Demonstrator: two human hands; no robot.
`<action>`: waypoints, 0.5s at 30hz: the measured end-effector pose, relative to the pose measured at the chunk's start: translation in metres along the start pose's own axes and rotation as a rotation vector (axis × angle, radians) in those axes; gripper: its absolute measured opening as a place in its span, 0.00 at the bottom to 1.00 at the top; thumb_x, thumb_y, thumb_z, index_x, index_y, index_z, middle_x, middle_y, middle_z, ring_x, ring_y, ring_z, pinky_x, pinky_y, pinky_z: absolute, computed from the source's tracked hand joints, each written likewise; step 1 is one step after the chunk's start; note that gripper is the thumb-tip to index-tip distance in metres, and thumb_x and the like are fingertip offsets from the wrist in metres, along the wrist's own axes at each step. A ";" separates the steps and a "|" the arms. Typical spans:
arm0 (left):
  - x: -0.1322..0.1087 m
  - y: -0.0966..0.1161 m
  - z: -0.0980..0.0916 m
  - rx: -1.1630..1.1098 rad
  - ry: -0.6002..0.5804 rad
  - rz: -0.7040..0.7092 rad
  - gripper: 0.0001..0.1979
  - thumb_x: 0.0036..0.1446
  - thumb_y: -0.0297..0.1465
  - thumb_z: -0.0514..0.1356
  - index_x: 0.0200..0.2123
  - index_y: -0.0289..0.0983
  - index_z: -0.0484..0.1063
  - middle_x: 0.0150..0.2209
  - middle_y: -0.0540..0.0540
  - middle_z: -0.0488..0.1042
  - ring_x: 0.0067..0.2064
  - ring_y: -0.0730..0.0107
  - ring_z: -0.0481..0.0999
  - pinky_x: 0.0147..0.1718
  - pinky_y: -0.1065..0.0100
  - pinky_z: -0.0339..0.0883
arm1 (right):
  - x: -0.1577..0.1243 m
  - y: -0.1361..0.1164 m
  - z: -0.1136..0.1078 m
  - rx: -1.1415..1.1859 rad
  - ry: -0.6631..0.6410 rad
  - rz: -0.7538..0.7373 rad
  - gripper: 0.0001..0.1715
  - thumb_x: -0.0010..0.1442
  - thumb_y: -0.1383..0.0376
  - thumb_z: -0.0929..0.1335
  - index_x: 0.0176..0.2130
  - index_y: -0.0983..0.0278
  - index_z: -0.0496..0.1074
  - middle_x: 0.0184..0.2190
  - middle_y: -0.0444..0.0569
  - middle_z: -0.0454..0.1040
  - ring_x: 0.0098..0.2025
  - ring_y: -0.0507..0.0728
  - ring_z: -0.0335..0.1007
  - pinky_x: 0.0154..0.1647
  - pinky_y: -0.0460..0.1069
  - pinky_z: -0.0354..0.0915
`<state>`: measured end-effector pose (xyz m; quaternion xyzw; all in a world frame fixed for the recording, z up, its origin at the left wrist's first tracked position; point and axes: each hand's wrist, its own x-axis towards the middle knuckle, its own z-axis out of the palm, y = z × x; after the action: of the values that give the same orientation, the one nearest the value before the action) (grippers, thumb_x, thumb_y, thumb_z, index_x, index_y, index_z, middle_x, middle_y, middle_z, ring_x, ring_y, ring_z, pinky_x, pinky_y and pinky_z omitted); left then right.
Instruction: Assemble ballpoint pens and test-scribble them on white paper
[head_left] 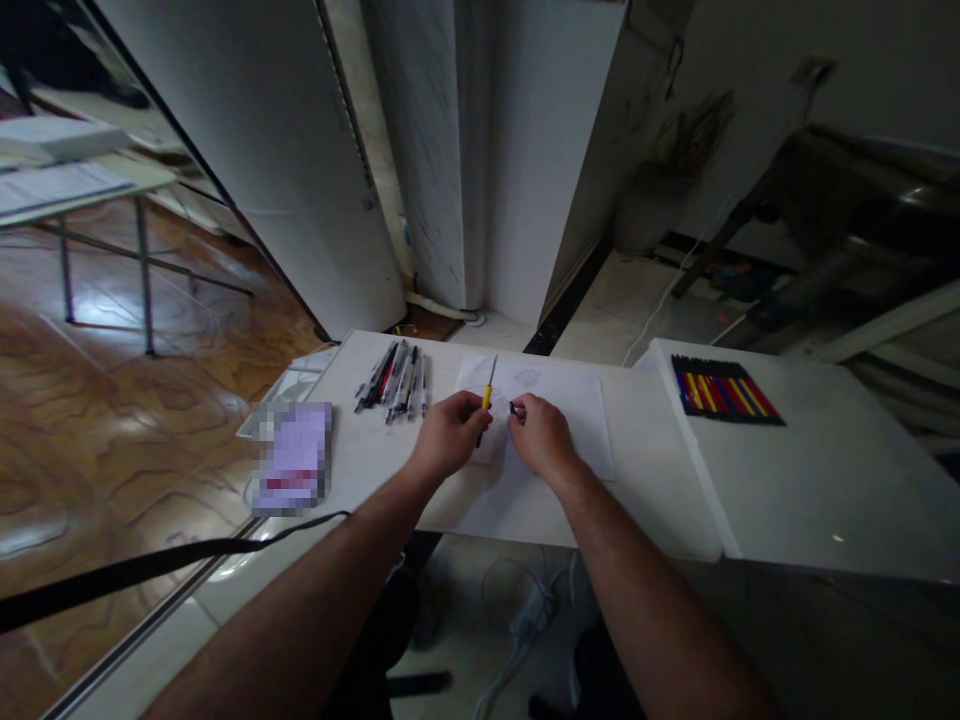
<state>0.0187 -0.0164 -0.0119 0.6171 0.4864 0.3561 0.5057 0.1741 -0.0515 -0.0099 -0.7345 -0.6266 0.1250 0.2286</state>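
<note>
In the head view, my left hand (448, 437) is closed around a slim yellow pen (487, 396). A thin grey rod sticks up from the pen's far end, and its dark lower end shows below my fingers. My right hand (541, 436) is a short gap to the right, pinching a small black piece (513, 408) too small to make out fully. Both hands are over white paper sheets (589, 430) with faint drawn marks. Several clear and dark pens (397, 380), one with red, lie in a loose pile left of the paper.
A row of black, red, yellow and blue pens (724, 392) lies on the adjoining white table (817, 490) at right. A blurred lilac packet (296, 455) is at the left edge, with a black strap (187, 555) below. Cables (525, 620) lie on the floor underneath.
</note>
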 end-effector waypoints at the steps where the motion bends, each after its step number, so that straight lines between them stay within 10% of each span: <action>1: 0.000 0.000 0.000 -0.005 0.000 0.007 0.09 0.51 0.36 0.61 0.32 0.35 0.72 0.26 0.47 0.77 0.26 0.71 0.74 0.26 0.71 0.64 | 0.001 0.000 -0.001 0.018 0.015 0.002 0.14 0.57 0.69 0.65 0.44 0.65 0.73 0.40 0.53 0.78 0.42 0.57 0.73 0.44 0.48 0.65; 15: -0.004 -0.002 0.004 0.050 0.022 0.052 0.05 0.50 0.32 0.61 0.31 0.37 0.70 0.27 0.50 0.75 0.28 0.72 0.73 0.27 0.71 0.63 | 0.004 0.004 -0.006 0.311 0.150 0.062 0.12 0.53 0.65 0.66 0.39 0.63 0.74 0.32 0.48 0.78 0.33 0.56 0.74 0.37 0.49 0.68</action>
<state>0.0208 -0.0208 -0.0142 0.6382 0.4845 0.3636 0.4750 0.1809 -0.0489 -0.0058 -0.7164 -0.5581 0.1724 0.3816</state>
